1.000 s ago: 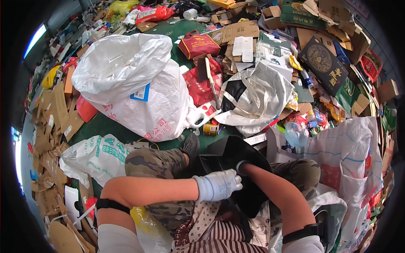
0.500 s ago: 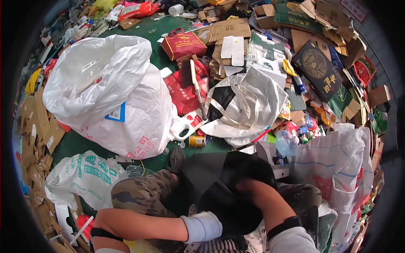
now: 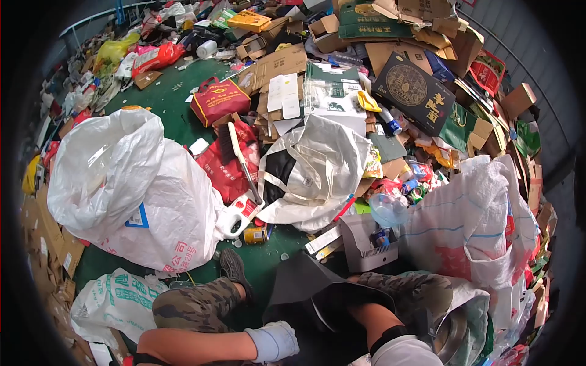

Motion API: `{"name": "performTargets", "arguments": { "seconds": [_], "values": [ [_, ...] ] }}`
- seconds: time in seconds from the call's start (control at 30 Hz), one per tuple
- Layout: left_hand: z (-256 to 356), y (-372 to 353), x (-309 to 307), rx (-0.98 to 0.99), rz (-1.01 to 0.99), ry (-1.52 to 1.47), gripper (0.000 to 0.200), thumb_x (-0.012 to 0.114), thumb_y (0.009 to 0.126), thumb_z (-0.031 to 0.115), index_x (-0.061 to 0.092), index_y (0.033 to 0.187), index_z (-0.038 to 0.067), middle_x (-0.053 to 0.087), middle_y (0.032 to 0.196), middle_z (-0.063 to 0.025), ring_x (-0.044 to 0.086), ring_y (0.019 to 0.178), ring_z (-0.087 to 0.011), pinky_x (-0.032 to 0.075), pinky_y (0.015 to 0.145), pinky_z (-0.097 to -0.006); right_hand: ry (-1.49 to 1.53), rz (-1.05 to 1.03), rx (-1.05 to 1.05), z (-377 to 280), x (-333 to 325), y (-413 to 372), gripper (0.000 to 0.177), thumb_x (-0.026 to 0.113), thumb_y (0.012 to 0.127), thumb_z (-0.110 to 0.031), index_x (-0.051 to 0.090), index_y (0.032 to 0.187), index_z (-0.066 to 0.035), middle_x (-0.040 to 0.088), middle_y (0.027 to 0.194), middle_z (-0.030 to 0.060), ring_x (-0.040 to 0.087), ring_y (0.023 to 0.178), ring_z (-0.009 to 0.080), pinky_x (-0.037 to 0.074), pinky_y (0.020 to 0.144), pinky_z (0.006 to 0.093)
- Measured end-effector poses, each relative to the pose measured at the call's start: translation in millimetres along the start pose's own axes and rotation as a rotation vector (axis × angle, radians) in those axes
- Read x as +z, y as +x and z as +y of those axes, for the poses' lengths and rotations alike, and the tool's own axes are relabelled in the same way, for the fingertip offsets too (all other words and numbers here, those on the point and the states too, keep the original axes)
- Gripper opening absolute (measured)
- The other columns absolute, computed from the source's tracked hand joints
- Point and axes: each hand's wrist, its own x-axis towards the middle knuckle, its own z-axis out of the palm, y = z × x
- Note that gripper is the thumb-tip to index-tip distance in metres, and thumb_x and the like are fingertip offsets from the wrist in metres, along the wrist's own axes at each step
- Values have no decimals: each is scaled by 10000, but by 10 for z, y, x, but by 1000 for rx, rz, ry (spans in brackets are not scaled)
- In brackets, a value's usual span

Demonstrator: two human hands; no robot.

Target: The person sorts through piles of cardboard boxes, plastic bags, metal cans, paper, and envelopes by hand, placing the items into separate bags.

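Note:
A black bag (image 3: 305, 287) with its mouth spread stands between my knees. My left hand (image 3: 274, 341), in a pale glove, is closed at the bag's near left edge; its fingertips are hidden. My right forearm reaches down into the bag, so the right hand itself is hidden by the dark interior. Just beyond the bag sits a grey open box (image 3: 366, 244) with a small can in it. A yellow can (image 3: 255, 235) and a white jug (image 3: 229, 224) lie on the green floor ahead.
A large white woven sack (image 3: 146, 201) stands at the left, another sack (image 3: 452, 226) at the right. Ahead lie a brush (image 3: 241, 155), a white cloth bag (image 3: 323, 177), a red bag (image 3: 220, 100) and a black box (image 3: 412, 91). Heaped cardboard and packaging surround the floor.
The view has tilted up and shifted right. The black bag, blurred before, now has its mouth spread wider, and my right hand has gone down inside it. The grey box is more fully visible.

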Motion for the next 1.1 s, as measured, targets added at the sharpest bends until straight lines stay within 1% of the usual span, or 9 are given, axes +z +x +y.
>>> {"name": "performTargets", "arguments": {
  "seconds": [0.1,0.37,0.47,0.53,0.67,0.73,0.83,0.93,1.1],
  "values": [
    [-193,-70,-145,-146,200,-189,520,562,747,156,493,1249,270,617,936,-116,595,882,-300,489,748,-397,-39,-27,-2,149,5,-114,252,508,815,-170,636,977,-25,623,1045,138,598,962,261,469,809,354],
    [-86,-126,-318,-269,148,-199,416,562,744,149,566,1158,189,634,919,-90,616,883,-300,496,684,-423,7,-272,39,212,-1281,-727,288,582,762,-162,628,1015,-33,601,1105,140,561,1053,278,453,865,371],
    [-31,-142,-229,-262,143,-199,341,568,772,203,579,1109,149,630,893,-87,617,854,-305,497,659,-426,627,-227,-428,720,-1934,-1274,333,594,801,-180,585,1122,-91,617,1057,77,581,975,223,449,847,317],
    [-50,-38,-123,-195,128,-207,344,570,783,236,573,1116,149,628,895,-85,614,852,-312,498,663,-427,1247,-128,-341,1142,-2348,-1393,365,608,834,-210,550,1162,-60,604,1072,92,577,972,191,459,829,313],
    [-56,-247,-136,-72,204,-311,404,571,793,339,543,1144,142,616,940,-70,580,929,-293,472,744,-419,1538,1038,301,2584,-1638,-356,502,663,803,-272,495,1212,-32,585,1076,108,578,907,169,470,787,309],
    [-119,-269,-41,-102,332,-321,366,603,752,283,585,1088,139,635,951,-59,617,882,-278,502,713,-399,1659,936,867,3098,-1196,148,587,698,770,-264,425,1264,-102,544,1131,74,556,922,202,481,755,347],
    [-226,-488,-138,-144,365,-315,418,537,819,418,535,1144,155,587,988,-57,567,931,-261,438,793,-390,1784,1103,784,3824,-198,1014,687,757,701,-297,410,1273,-141,512,1153,57,526,909,245,471,711,385],
    [-274,-770,-239,-180,540,-268,339,592,759,406,590,983,152,612,897,-50,582,879,-239,431,734,-378,1669,1134,1165,3058,-812,1119,670,760,697,-238,420,1266,-141,518,1160,61,531,926,249,471,679,420],
    [-286,-840,-271,-148,606,-166,297,610,727,399,633,881,146,644,835,-52,617,796,-254,468,666,-404,1782,1274,680,3403,-673,1319,429,719,720,-119,570,1118,-60,626,946,39,579,770,191,469,666,341]
  ]
}}
